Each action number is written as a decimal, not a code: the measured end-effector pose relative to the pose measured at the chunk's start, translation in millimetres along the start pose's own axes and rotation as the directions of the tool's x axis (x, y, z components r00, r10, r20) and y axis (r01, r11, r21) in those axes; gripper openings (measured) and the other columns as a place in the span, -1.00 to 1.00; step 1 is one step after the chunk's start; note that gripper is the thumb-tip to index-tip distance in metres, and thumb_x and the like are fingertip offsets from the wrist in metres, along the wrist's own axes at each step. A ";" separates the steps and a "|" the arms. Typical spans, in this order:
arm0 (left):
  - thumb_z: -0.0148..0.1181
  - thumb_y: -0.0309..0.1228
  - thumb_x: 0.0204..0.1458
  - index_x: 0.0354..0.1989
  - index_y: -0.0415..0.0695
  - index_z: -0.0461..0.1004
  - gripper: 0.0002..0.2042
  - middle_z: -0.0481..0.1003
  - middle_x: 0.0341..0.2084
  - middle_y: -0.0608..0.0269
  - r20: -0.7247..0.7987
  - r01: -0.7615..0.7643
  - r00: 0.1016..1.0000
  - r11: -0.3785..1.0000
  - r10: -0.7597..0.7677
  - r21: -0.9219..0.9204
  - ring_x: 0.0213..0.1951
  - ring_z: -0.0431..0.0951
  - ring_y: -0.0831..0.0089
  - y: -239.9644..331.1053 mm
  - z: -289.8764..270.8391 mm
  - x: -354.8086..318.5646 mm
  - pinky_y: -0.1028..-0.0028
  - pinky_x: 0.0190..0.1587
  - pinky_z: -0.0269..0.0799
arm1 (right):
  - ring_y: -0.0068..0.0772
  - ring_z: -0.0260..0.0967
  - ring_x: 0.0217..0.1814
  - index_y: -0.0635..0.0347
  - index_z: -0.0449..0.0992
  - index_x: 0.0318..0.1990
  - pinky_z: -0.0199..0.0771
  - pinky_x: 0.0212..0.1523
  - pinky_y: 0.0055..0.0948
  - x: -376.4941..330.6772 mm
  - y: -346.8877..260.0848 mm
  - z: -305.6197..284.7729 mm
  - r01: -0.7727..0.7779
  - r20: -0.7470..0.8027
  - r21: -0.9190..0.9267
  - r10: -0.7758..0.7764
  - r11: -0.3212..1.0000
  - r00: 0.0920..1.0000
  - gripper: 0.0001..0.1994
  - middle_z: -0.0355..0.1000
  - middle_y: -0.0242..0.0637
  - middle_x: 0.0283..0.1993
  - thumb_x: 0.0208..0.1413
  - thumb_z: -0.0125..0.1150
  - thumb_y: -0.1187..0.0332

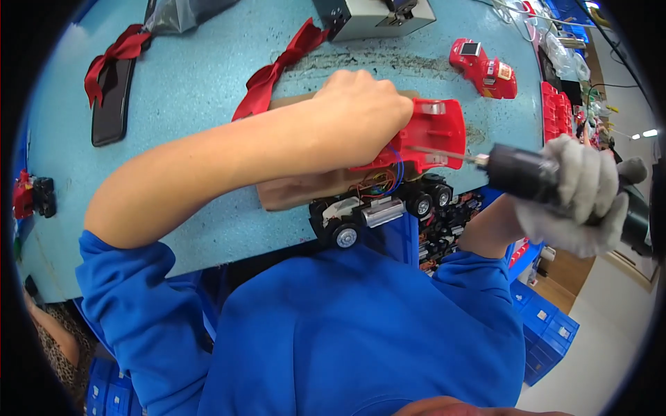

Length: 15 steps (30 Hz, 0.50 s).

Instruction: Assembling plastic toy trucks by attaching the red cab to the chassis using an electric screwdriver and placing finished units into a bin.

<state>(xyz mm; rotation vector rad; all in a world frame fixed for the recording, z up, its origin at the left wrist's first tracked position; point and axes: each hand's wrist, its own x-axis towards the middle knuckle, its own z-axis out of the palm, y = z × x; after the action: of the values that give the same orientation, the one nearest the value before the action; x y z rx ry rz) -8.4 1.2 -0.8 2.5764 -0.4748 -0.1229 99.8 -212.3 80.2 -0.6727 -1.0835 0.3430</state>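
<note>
My bare left hand [361,114] is closed on a red plastic toy truck body [442,128], its fingertips hidden under the fist. The body lies turned over on a brown block [288,193]. Blue wires [398,170] run from it to a black toy truck chassis [380,213] with wheels and a silver tank, at the table's near edge. In a grey-white glove, my right hand [579,194] grips a black electric screwdriver [520,173]. The long bit points left, its tip over the red body; I cannot tell whether it touches a screw.
A red toy truck part [485,69] lies at the far right. Red ribbons [274,73], a black phone [112,100] and a grey metal box [374,19] are on the blue table [194,83]. Below the near edge, a bin holds several black chassis [444,232].
</note>
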 end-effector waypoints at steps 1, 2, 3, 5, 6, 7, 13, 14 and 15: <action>0.24 -0.51 -0.23 -0.42 -0.22 0.56 -0.85 0.57 -0.41 -0.07 0.015 0.003 1.000 1.000 -0.004 0.012 -0.31 0.62 0.05 0.7 -0.3 0.7 0.21 -0.33 0.54 | -0.63 0.33 -0.55 0.11 0.37 -0.46 0.43 -0.51 -0.57 -7.5 4.3 3.2 -0.034 -0.033 -0.019 0.033 0.999 0.999 -0.89 0.30 -0.36 -0.62 0.02 0.08 0.33; 0.23 -0.50 -0.22 -0.42 -0.22 0.56 -0.85 0.57 -0.41 -0.06 0.032 0.001 0.999 1.000 -0.002 0.030 -0.30 0.62 0.05 0.6 -1.2 1.3 0.21 -0.33 0.54 | -0.60 0.33 -0.55 0.10 0.36 -0.46 0.44 -0.50 -0.55 -12.4 13.1 11.8 -0.060 -0.067 -0.039 0.057 0.997 0.996 -0.89 0.29 -0.35 -0.63 0.04 0.06 0.33; 0.23 -0.50 -0.22 -0.42 -0.22 0.56 -0.85 0.57 -0.41 -0.06 0.042 0.006 0.999 1.000 -0.007 0.025 -0.30 0.62 0.05 1.2 -1.5 1.0 0.21 -0.33 0.54 | -0.58 0.32 -0.56 0.10 0.35 -0.46 0.44 -0.50 -0.53 -17.1 23.2 21.5 -0.087 -0.102 -0.058 0.080 0.995 0.992 -0.89 0.28 -0.35 -0.63 0.06 0.03 0.33; 0.23 -0.49 -0.21 -0.40 -0.22 0.56 -0.85 0.57 -0.40 -0.05 0.027 0.004 1.000 0.999 -0.005 0.036 -0.29 0.62 0.05 2.2 -2.4 1.8 0.21 -0.32 0.55 | -0.53 0.31 -0.57 0.09 0.32 -0.46 0.45 -0.49 -0.49 -22.4 41.5 41.0 -0.140 -0.163 -0.101 0.122 0.985 0.979 -0.88 0.26 -0.34 -0.65 0.09 -0.02 0.34; 0.23 -0.48 -0.21 -0.40 -0.22 0.56 -0.84 0.58 -0.39 -0.05 0.020 0.005 1.000 0.999 -0.006 0.041 -0.28 0.62 0.05 2.3 -2.5 2.0 0.21 -0.31 0.55 | -0.50 0.31 -0.58 0.09 0.31 -0.46 0.45 -0.48 -0.47 -24.8 48.9 48.0 -0.167 -0.194 -0.120 0.142 0.979 0.971 -0.88 0.25 -0.34 -0.66 0.10 -0.05 0.34; 0.23 -0.48 -0.21 -0.40 -0.22 0.56 -0.84 0.58 -0.39 -0.05 0.023 0.011 1.000 0.999 -0.012 0.037 -0.28 0.62 0.05 2.7 -2.3 2.0 0.21 -0.31 0.55 | -0.47 0.30 -0.58 0.09 0.29 -0.46 0.46 -0.47 -0.45 -26.5 52.8 52.3 -0.196 -0.222 -0.137 0.163 0.971 0.961 -0.87 0.24 -0.33 -0.67 0.12 -0.07 0.35; 0.23 -0.52 -0.23 -0.46 -0.23 0.52 -0.89 0.52 -0.36 -0.04 0.010 0.055 0.998 0.998 -0.055 0.018 -0.28 0.58 0.02 8.6 -2.9 -1.7 0.19 -0.30 0.51 | -0.72 0.17 -0.66 -0.05 0.16 -0.59 0.27 -0.59 -0.59 -22.7 53.9 58.4 -0.264 -0.257 -0.301 0.189 0.916 0.948 -0.76 0.14 -0.58 -0.60 0.11 -0.05 0.26; 0.22 -0.55 -0.24 -0.50 -0.24 0.49 -0.91 0.49 -0.34 -0.03 0.005 0.076 0.997 0.997 -0.076 0.012 -0.28 0.56 0.01 9.4 -3.2 -2.6 0.17 -0.30 0.49 | -0.71 0.17 -0.67 -0.04 0.17 -0.58 0.27 -0.59 -0.59 -22.5 53.5 60.7 -0.268 -0.248 -0.294 0.197 0.917 0.949 -0.77 0.15 -0.58 -0.60 0.11 -0.05 0.27; 0.22 -0.55 -0.24 -0.50 -0.24 0.49 -0.91 0.49 -0.34 -0.03 0.002 0.077 0.997 0.997 -0.077 0.007 -0.28 0.56 0.01 9.6 -3.8 -2.6 0.17 -0.30 0.49 | -0.71 0.17 -0.67 -0.04 0.18 -0.57 0.27 -0.58 -0.59 -21.7 56.2 63.3 -0.271 -0.238 -0.288 0.206 0.918 0.949 -0.78 0.15 -0.58 -0.60 0.11 -0.05 0.27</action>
<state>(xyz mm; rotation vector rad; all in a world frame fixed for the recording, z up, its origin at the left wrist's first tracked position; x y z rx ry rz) -13.1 -3.8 7.3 2.6024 -0.3772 -0.1516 37.1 -161.1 47.3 -1.1121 -0.8677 0.3043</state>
